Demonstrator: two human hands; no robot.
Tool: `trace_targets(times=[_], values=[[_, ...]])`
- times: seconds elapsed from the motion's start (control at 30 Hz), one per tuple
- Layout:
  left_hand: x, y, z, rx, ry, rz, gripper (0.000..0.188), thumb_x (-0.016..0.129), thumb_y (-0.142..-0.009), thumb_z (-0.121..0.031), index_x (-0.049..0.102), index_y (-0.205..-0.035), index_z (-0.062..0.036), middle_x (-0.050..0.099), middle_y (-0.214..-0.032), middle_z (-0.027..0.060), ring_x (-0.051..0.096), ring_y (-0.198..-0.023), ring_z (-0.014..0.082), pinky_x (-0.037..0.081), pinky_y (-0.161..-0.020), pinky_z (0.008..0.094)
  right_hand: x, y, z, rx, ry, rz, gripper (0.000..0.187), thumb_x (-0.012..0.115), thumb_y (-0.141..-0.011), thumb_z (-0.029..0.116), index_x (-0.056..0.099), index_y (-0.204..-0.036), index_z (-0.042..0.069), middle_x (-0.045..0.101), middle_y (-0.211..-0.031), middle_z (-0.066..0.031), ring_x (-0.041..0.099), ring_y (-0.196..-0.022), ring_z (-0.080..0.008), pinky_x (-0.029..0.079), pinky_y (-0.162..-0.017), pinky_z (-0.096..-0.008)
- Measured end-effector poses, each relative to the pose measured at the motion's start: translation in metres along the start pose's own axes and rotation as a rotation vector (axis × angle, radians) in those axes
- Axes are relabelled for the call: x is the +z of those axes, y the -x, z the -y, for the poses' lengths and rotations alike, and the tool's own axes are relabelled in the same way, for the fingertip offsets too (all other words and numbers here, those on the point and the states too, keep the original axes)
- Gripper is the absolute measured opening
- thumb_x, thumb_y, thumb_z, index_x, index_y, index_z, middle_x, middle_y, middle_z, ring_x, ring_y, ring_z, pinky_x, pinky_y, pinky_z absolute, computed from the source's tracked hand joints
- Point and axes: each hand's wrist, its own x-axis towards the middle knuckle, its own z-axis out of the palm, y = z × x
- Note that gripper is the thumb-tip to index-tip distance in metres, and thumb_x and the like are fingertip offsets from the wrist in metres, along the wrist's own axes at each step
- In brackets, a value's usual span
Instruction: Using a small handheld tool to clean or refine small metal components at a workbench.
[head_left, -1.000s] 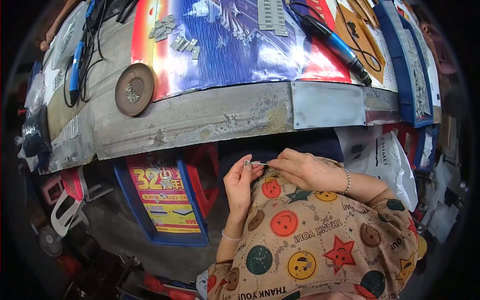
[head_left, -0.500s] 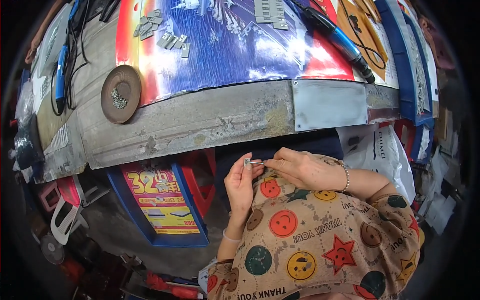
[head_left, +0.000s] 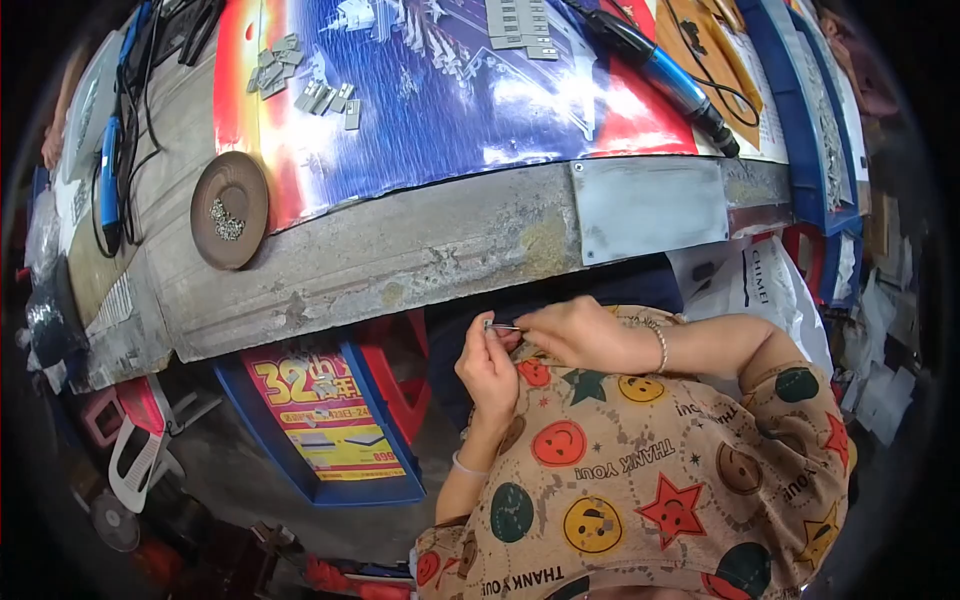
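In front of my body, just below the table edge, my left hand pinches a small grey metal piece between thumb and fingertips. My right hand comes in from the right with its fingers closed on a thin metal tool, perhaps tweezers. The tool's tip reaches the small piece; whether it touches is too small to tell. Similar grey blocks lie on the table in a loose heap, a small row and neat rows.
A brown dish with tiny metal parts stands at the left. A blue electric screwdriver lies at right, above a pale metal plate on the table edge. Blue trays line the far right; a blue bin sits below.
The view has shifted slightly, so the table things appear a little further left. Both hands stay together, and my right hand has turned slightly at the small piece.
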Motion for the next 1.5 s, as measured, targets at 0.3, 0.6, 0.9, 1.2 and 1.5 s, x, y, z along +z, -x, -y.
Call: trace_targets(times=[0.3, 0.6, 0.9, 1.2, 1.5], values=[[0.006, 0.003, 0.014, 0.089, -0.067, -0.010, 0.021, 0.047, -0.092, -0.001, 0.057, -0.110, 0.0016, 0.066, -0.080, 0.0141, 0.066, -0.070, 0.0224, 0.051, -0.063, 0.0324, -0.012, -0.008, 0.022, -0.513, 0.741, 0.129, 0.046, 0.058, -0.070, 0.017, 0.060, -0.109, -0.007, 0.052, -0.064, -0.0075, 0.057, -0.047, -0.0169, 0.042, -0.036, -0.0269], [0.007, 0.001, 0.009, 0.064, -0.041, -0.055, 0.021, 0.046, -0.092, 0.000, 0.057, -0.109, 0.0027, 0.064, -0.076, 0.0130, 0.066, -0.070, 0.0202, 0.050, -0.060, 0.0297, 0.009, -0.005, -0.010, 0.049, -0.105, 0.025, 0.029, 0.064, -0.081, 0.018, 0.066, -0.107, 0.006, 0.068, -0.087, -0.0097, 0.065, -0.061, -0.0213, 0.052, -0.059, -0.0301], [0.009, 0.001, 0.017, 0.175, -0.085, -0.053, 0.021, 0.046, -0.091, 0.000, 0.057, -0.109, 0.0033, 0.063, -0.078, 0.0151, 0.064, -0.064, 0.0220, 0.049, -0.059, 0.0308, -0.006, -0.007, 0.018, -0.289, 0.654, 0.188, 0.048, 0.056, -0.076, 0.014, 0.057, -0.122, 0.003, 0.056, -0.060, -0.0083, 0.058, -0.046, -0.0178, 0.042, -0.034, -0.0307], [0.007, -0.005, 0.021, 0.230, -0.206, -0.086, 0.019, 0.046, -0.092, -0.003, 0.057, -0.106, 0.0031, 0.059, -0.068, 0.0102, 0.059, -0.056, 0.0158, 0.046, -0.052, 0.0290, -0.003, -0.014, 0.007, 0.073, 0.242, 0.219, 0.045, 0.063, -0.076, 0.015, 0.061, -0.121, 0.012, 0.063, -0.064, -0.0107, 0.061, -0.050, -0.0263, 0.048, -0.045, -0.0361], [0.010, -0.004, 0.024, 0.286, -0.250, -0.108, 0.019, 0.045, -0.093, -0.003, 0.057, -0.107, 0.0043, 0.063, -0.074, 0.0122, 0.063, -0.061, 0.0167, 0.050, -0.056, 0.0291, -0.003, -0.011, 0.002, 0.293, -0.218, 0.157, 0.028, 0.060, -0.086, 0.015, 0.065, -0.111, 0.003, 0.068, -0.088, -0.0183, 0.068, -0.075, -0.0281, 0.053, -0.066, -0.0319]])
